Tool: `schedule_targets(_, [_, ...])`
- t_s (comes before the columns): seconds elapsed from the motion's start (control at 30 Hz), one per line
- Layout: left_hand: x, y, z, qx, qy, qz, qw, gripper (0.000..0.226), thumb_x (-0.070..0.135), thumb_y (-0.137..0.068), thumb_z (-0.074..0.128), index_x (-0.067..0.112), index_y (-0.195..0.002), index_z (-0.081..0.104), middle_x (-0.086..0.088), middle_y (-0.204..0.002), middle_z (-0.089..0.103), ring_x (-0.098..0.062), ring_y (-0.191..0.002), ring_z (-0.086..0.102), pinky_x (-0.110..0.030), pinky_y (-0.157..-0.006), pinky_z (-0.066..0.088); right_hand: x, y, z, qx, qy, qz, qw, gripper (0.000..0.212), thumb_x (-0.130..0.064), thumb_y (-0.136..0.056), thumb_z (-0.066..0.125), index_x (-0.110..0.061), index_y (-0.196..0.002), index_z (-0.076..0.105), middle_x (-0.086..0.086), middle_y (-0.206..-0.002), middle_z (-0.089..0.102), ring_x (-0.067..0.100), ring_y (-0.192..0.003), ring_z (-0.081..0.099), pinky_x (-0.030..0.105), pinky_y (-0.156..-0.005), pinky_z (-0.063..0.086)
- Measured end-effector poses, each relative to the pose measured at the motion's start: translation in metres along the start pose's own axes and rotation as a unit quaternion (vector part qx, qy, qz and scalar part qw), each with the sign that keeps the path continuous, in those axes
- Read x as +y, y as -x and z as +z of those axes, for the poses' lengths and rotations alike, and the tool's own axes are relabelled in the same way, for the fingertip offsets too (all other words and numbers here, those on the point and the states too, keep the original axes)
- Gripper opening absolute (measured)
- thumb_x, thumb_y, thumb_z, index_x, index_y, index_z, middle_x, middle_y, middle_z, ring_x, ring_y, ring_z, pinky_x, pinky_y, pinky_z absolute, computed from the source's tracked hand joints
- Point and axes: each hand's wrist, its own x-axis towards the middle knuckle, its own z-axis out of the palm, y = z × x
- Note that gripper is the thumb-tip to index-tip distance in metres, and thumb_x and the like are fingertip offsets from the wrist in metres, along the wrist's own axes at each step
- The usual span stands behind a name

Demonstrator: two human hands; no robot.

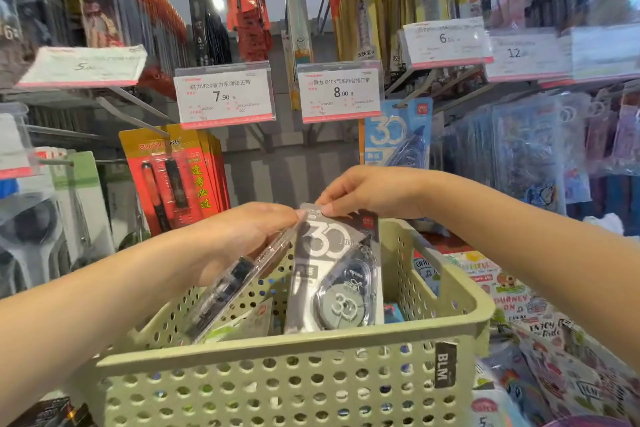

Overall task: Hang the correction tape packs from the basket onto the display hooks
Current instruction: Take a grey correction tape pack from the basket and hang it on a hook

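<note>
Grey correction tape pack (pixel 334 274) pinched by right hand (pixel 374 192) above basket (pixel 277 354).

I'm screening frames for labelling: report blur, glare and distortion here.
Head view: wide-angle bending tilts the edge shelves; right-hand hanging packs smeared; middle price tags readable; sheen on the grey pack pinched by the right hand; left hand and basket sharp.

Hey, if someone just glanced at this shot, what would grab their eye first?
Two hands meet at centre over a pale green perforated basket: the right hand pinches the top of a grey correction tape pack, and the left hand grips another clear pack. Above them hang two price tags, marked 7.90 and 8.00.
</note>
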Motion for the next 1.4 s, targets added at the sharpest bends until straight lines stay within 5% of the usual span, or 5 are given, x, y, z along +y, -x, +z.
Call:
schedule_targets(0.4, [0.006,-0.007,-0.014,0.052,0.029,0.122,0.991,0.039,0.034,-0.091,0.049,0.029,-0.057,0.066,0.003,-0.037,0.049,-0.008,-0.030,0.040,-0.019,-0.036,0.031,0.005,0.039,0.001,0.105,-0.331,-0.075,0.935,0.018,-0.031,-0.081,0.067,-0.024,-0.096,0.062,-0.010,-0.088,0.063,0.003,-0.067,0.059,0.015,-0.064,0.045])
schedule_targets(0.6, [0.024,-0.006,-0.013,0.111,0.059,0.159,0.979,0.023,0.044,-0.079,0.054,0.030,-0.068,0.068,0.001,-0.035,0.044,-0.012,-0.029,0.034,-0.023,-0.041,0.027,0.013,0.063,0.007,0.056,-0.297,-0.099,0.948,0.041,-0.006,-0.079,0.066,-0.024,-0.115,0.056,-0.009,-0.092,0.072,0.000,-0.077,0.067,0.016,-0.063,0.049])
schedule_targets(0.8, [0.039,-0.008,-0.001,0.128,0.052,0.155,0.978,0.026,0.036,-0.089,0.052,0.016,-0.075,0.062,0.003,-0.036,0.042,-0.011,-0.030,0.032,-0.022,-0.038,0.026,0.020,0.079,0.009,0.111,-0.276,-0.136,0.945,0.050,-0.012,-0.079,0.071,-0.023,-0.125,0.053,0.000,-0.114,0.071,0.016,-0.107,0.066,0.039,-0.098,0.046])
schedule_targets(1.0, [0.057,-0.017,0.012,0.238,0.006,0.176,0.955,0.021,0.030,-0.096,0.046,0.020,-0.079,0.054,0.006,-0.040,0.042,-0.008,-0.032,0.032,-0.019,-0.036,0.026,0.029,0.103,-0.002,0.170,-0.312,-0.148,0.923,0.049,0.000,-0.079,0.067,-0.016,-0.123,0.049,0.011,-0.097,0.073,0.007,-0.063,0.070,0.014,-0.051,0.051])
schedule_targets(1.4, [0.126,-0.029,0.037,0.245,-0.189,0.319,0.896,0.038,0.018,-0.088,0.060,0.029,-0.122,0.047,0.012,-0.034,0.050,0.001,-0.030,0.043,-0.005,-0.039,0.033,0.053,0.119,-0.025,0.236,-0.298,-0.186,0.906,0.059,-0.017,-0.070,0.072,-0.024,-0.125,0.049,0.003,-0.096,0.076,0.020,-0.087,0.072,0.032,-0.074,0.058])
